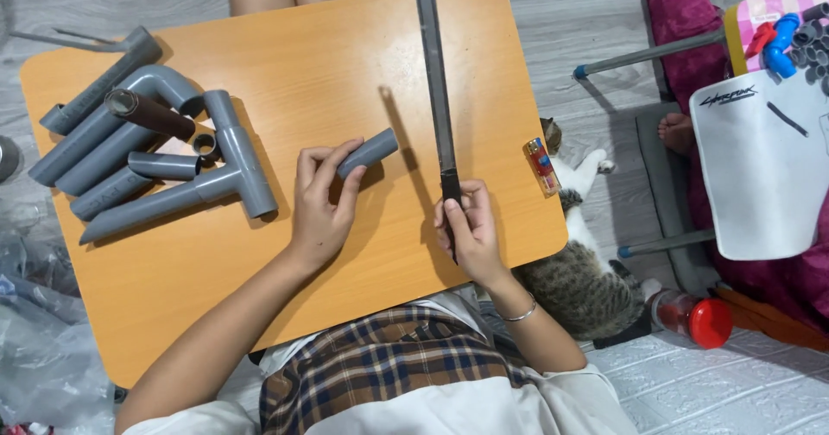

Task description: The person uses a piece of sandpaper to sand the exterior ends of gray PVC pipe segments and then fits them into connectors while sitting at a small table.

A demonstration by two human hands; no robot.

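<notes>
Gripping a short grey pipe point(370, 152) in our left hand point(321, 202), we clasp a long file point(436, 98) in our right hand point(471, 228), beside the pipe.

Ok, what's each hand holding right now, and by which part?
The left hand pins the short grey pipe by its near end. The right hand grips the long dark tool by its lower end.

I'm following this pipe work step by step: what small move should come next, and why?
Probably bring the long dark tool down onto the short grey pipe. The left hand pins the pipe on the table, while the right hand holds the tool upright, apart from it.
</notes>
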